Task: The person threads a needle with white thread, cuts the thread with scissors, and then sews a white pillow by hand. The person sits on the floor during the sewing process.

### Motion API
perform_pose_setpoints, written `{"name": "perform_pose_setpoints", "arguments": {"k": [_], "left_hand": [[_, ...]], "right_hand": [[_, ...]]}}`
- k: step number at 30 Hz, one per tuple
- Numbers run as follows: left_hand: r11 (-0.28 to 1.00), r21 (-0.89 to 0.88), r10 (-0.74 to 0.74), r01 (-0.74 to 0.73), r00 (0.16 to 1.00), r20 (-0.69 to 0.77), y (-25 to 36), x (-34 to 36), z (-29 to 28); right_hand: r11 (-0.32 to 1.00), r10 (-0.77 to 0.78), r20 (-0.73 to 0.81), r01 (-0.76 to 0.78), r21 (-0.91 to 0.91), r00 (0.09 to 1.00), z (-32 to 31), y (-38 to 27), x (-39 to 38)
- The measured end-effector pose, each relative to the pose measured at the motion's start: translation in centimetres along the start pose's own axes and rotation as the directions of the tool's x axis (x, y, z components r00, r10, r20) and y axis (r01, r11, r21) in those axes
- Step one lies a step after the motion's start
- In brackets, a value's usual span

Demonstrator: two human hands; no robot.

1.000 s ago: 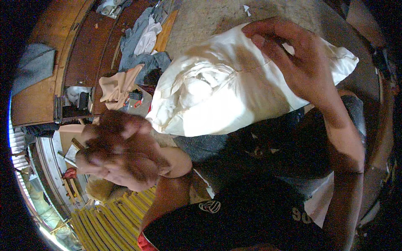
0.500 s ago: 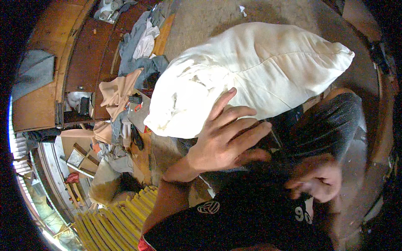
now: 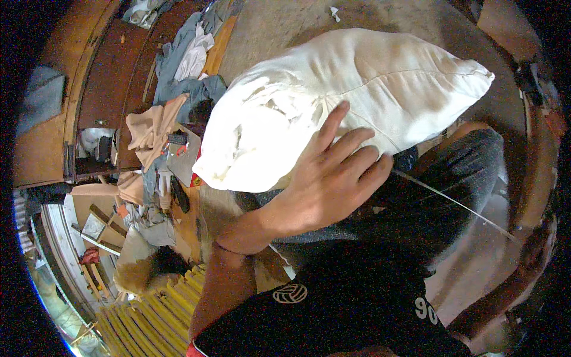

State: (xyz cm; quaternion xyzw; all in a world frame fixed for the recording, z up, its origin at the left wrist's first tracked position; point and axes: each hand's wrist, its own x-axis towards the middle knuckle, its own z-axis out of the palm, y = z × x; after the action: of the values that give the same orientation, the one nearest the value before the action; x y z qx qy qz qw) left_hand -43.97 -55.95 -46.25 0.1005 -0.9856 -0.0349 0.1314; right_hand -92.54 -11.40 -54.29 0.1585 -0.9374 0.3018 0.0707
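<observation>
A stuffed white cushion (image 3: 398, 80) lies across the top of my lap, its glaring left end rumpled, apparently with an opening and loose white filling. My left hand (image 3: 339, 178) is at its near edge, fingers bent and apart, index fingertip on the fabric near a seam; the thumb is hidden. A thin white strand (image 3: 452, 202) runs taut from beneath that hand down and right toward my right hand (image 3: 535, 244), which is out at the dim right rim, too blurred to show its grip. My dark trousers (image 3: 458, 172) are below the cushion.
At the left are a wooden cabinet (image 3: 104, 71), heaped grey cloth (image 3: 178, 53), peach cloth (image 3: 148, 128), a pile of small tools and scraps (image 3: 178, 143), and yellow slats (image 3: 154, 309). A worn board surface (image 3: 273, 30) extends behind the cushion.
My right hand left the cushion, dropped near my body, then swung out to the far right, where the strand now stretches. My left hand moved from left of the cushion onto its near edge.
</observation>
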Motion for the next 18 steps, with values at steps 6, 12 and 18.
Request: {"name": "perform_pose_setpoints", "arguments": {"k": [6, 12, 18], "left_hand": [[0.928, -0.359, 0.056, -0.099, 0.990, -0.128, 2.2, -3.3, -0.3], [0.586, -0.744, -0.189, 0.322, 0.947, 0.261, 6.5, -7.3, 5.1], [0.270, -0.735, -0.354, 0.622, 0.774, 0.525, 8.0, -13.4, 5.7]], "right_hand": [[0.673, -0.707, -0.060, 0.643, -0.365, 0.705, 3.7, -10.6, -0.8], [0.691, -0.201, 0.404, -0.163, 0.704, 0.892, 10.6, -28.8, -12.0], [0.558, -0.627, 0.438, -0.022, 0.830, 0.644, 10.1, -42.1, -13.3]]}}
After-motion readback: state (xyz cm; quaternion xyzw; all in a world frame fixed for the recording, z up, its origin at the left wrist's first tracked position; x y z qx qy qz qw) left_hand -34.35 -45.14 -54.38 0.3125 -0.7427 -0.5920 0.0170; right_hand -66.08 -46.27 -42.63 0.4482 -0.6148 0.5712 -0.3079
